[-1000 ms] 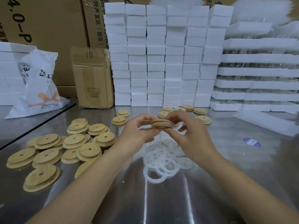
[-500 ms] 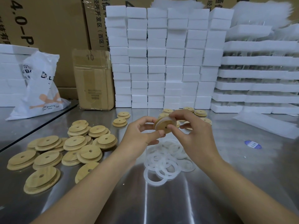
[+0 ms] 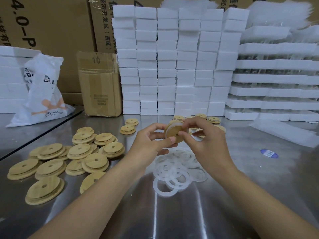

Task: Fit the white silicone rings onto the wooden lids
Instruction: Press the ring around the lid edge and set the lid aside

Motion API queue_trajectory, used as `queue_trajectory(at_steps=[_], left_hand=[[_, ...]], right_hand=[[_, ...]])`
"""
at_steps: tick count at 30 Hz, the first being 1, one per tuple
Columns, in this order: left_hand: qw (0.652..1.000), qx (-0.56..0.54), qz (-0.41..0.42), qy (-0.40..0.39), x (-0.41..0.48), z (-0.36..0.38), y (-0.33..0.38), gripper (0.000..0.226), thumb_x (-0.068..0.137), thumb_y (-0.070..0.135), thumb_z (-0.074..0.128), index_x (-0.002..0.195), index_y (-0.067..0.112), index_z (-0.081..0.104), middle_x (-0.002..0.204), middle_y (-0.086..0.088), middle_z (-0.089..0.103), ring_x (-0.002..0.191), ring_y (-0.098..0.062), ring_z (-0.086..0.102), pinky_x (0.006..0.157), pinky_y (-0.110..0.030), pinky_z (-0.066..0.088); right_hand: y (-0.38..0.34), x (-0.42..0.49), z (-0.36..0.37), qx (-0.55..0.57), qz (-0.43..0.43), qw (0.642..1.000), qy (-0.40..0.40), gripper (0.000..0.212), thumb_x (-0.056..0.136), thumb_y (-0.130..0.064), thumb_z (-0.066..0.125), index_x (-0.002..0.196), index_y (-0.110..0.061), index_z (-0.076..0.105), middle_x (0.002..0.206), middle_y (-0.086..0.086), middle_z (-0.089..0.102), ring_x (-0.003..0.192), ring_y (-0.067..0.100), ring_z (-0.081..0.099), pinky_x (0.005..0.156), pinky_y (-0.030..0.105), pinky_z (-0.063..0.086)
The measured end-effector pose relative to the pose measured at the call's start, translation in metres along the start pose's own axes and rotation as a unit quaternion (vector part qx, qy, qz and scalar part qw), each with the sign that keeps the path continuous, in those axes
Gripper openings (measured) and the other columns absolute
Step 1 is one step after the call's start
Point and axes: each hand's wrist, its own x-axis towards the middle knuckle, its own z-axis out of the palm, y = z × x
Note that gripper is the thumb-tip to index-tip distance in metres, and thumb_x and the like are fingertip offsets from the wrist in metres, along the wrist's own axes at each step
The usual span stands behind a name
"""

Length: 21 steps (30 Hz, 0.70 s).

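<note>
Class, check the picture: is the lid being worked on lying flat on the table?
No, the left hand and right hand hold the wooden lid tilted above the white rings.

A wooden lid [image 3: 174,133], tilted on edge with a white silicone ring [image 3: 177,125] round its rim, is pinched between the left hand [image 3: 151,144] and the right hand [image 3: 205,140]. Loose rings [image 3: 176,171] are heaped just below the grip; bare lids [image 3: 69,156] are piled to its left.

Bright even overhead light; streaky glare on steel table [image 3: 259,195]; wide-angle edge bending; slight softness.
</note>
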Motion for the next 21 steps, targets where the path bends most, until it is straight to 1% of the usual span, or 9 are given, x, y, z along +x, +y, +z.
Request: queue_trajectory(at_steps=[4, 6, 8, 11, 12, 14, 17, 19, 21], left_hand=[[1.0, 0.025, 0.01, 0.014, -0.0004, -0.0007, 0.0008, 0.028, 0.089, 0.012, 0.087, 0.111, 0.024, 0.075, 0.102, 0.006, 0.082, 0.093, -0.022, 0.082, 0.09, -0.04, 0.065], [0.999, 0.042, 0.021, 0.027, -0.0004, -0.0001, 0.0012, 0.027, 0.088, 0.012, 0.088, 0.109, 0.025, 0.076, 0.101, 0.004, 0.081, 0.091, -0.023, 0.082, 0.088, -0.041, 0.065], [0.997, 0.057, 0.037, 0.038, 0.0, 0.0019, 0.0008, 0.027, 0.087, 0.011, 0.088, 0.109, 0.023, 0.076, 0.107, -0.002, 0.079, 0.091, -0.025, 0.081, 0.085, -0.041, 0.065], [0.996, 0.057, 0.052, 0.047, 0.0002, 0.0036, -0.0001, 0.027, 0.086, 0.012, 0.089, 0.106, 0.025, 0.076, 0.109, -0.002, 0.078, 0.092, -0.025, 0.081, 0.078, -0.032, 0.067], [0.996, 0.056, 0.055, 0.048, 0.0001, 0.0036, -0.0001, 0.027, 0.086, 0.012, 0.089, 0.105, 0.026, 0.076, 0.108, -0.002, 0.078, 0.092, -0.025, 0.081, 0.077, -0.031, 0.066], [0.996, 0.059, 0.056, 0.048, 0.0002, 0.0033, 0.0, 0.027, 0.086, 0.011, 0.089, 0.104, 0.026, 0.076, 0.108, -0.002, 0.077, 0.092, -0.026, 0.081, 0.078, -0.033, 0.067], [0.994, 0.076, 0.055, 0.05, 0.0005, 0.0028, 0.0007, 0.026, 0.086, 0.01, 0.089, 0.104, 0.025, 0.076, 0.108, -0.001, 0.076, 0.095, -0.025, 0.08, 0.081, -0.039, 0.066], [0.994, 0.086, 0.052, 0.046, 0.0007, 0.0019, 0.0013, 0.026, 0.087, 0.01, 0.088, 0.104, 0.025, 0.076, 0.109, -0.001, 0.076, 0.097, -0.025, 0.079, 0.082, -0.042, 0.065], [0.994, 0.089, 0.047, 0.041, 0.0006, 0.0006, 0.0016, 0.027, 0.087, 0.011, 0.089, 0.105, 0.025, 0.075, 0.108, 0.0, 0.078, 0.096, -0.023, 0.08, 0.084, -0.043, 0.065]], right_hand=[[-0.0015, 0.0011, -0.0008, 0.001, 0.01, 1.0, -0.004, 0.027, 0.088, -0.012, 0.083, 0.101, -0.03, 0.067, 0.102, -0.023, 0.071, 0.103, 0.004, 0.069, 0.084, 0.014, 0.05], [-0.0028, 0.001, -0.0007, -0.003, 0.01, 1.0, -0.004, 0.032, 0.088, -0.013, 0.083, 0.104, -0.034, 0.066, 0.104, -0.026, 0.071, 0.104, 0.002, 0.069, 0.084, 0.013, 0.05], [-0.0033, 0.0002, 0.0001, -0.012, 0.011, 1.0, 0.007, 0.033, 0.088, -0.014, 0.084, 0.105, -0.036, 0.066, 0.103, -0.027, 0.072, 0.104, 0.001, 0.069, 0.085, 0.016, 0.052], [-0.0022, 0.0, 0.001, -0.003, 0.024, 0.999, 0.039, 0.027, 0.086, -0.015, 0.086, 0.104, -0.029, 0.071, 0.098, -0.023, 0.075, 0.102, 0.002, 0.072, 0.083, 0.018, 0.055], [-0.0019, 0.0003, 0.001, 0.009, 0.033, 0.998, 0.044, 0.026, 0.085, -0.015, 0.087, 0.103, -0.026, 0.072, 0.097, -0.021, 0.076, 0.101, 0.002, 0.073, 0.082, 0.017, 0.056], [-0.0019, 0.0006, 0.0013, 0.025, 0.052, 0.997, 0.047, 0.024, 0.084, -0.015, 0.088, 0.101, -0.025, 0.073, 0.094, -0.019, 0.077, 0.097, 0.001, 0.073, 0.081, 0.015, 0.056], [-0.0025, 0.0022, 0.0006, 0.045, 0.078, 0.996, 0.028, 0.023, 0.084, -0.014, 0.088, 0.096, -0.025, 0.072, 0.094, -0.019, 0.075, 0.096, 0.003, 0.072, 0.08, 0.016, 0.056], [-0.0027, 0.0045, -0.001, 0.078, 0.095, 0.992, -0.001, 0.024, 0.084, -0.01, 0.087, 0.092, -0.022, 0.068, 0.095, -0.013, 0.073, 0.095, 0.007, 0.071, 0.077, 0.018, 0.057], [-0.0029, 0.0065, -0.0029, 0.106, 0.105, 0.989, -0.018, 0.025, 0.083, -0.008, 0.087, 0.089, -0.018, 0.065, 0.093, -0.008, 0.073, 0.093, 0.008, 0.072, 0.074, 0.015, 0.054]])
